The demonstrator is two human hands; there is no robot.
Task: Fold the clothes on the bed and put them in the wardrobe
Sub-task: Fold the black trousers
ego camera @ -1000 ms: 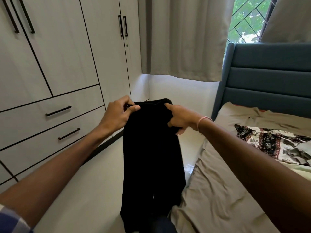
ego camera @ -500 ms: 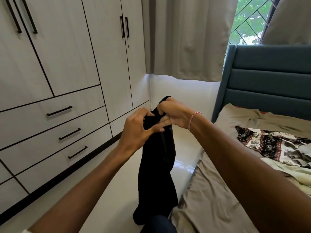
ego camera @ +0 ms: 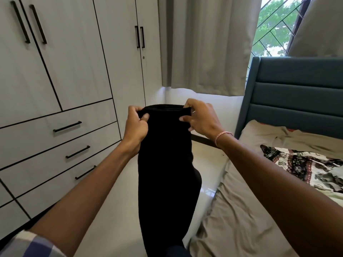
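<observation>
**Apart again: left hand [ego camera: 136, 123] and right hand [ego camera: 201, 119] stretch the black garment [ego camera: 167, 173] flat**

Half a second ago both hands were bunched together at the top of the cloth, which hung gathered and narrow. Now they sit apart, one at each end of the top edge, and the cloth hangs broad between them.

Along the left side stands the wardrobe [ego camera: 74, 71], pale, with dark bar handles. Its doors are shut and its drawers [ego camera: 55, 130] are closed. On the right is the bed [ego camera: 241, 219] under a rumpled taupe sheet, with a blue-grey padded headboard [ego camera: 300, 93] at its far end. A beige curtain [ego camera: 204, 43] hangs at the far wall beside a window [ego camera: 272, 25] that shows green leaves.

The black garment is held in the air over the pale floor [ego camera: 115, 219], between wardrobe and bed. Its lower end runs out of the bottom of the view. A patterned cloth [ego camera: 300, 164] lies crumpled on the bed near the headboard, well apart from the hands.

The left hand pinches the left corner of the top edge, fingers curled round it. The right hand grips the right corner, fingers curled over the edge. A pink bracelet [ego camera: 222, 136] circles the right wrist, and a checked sleeve [ego camera: 31, 245] shows on the left arm.
</observation>
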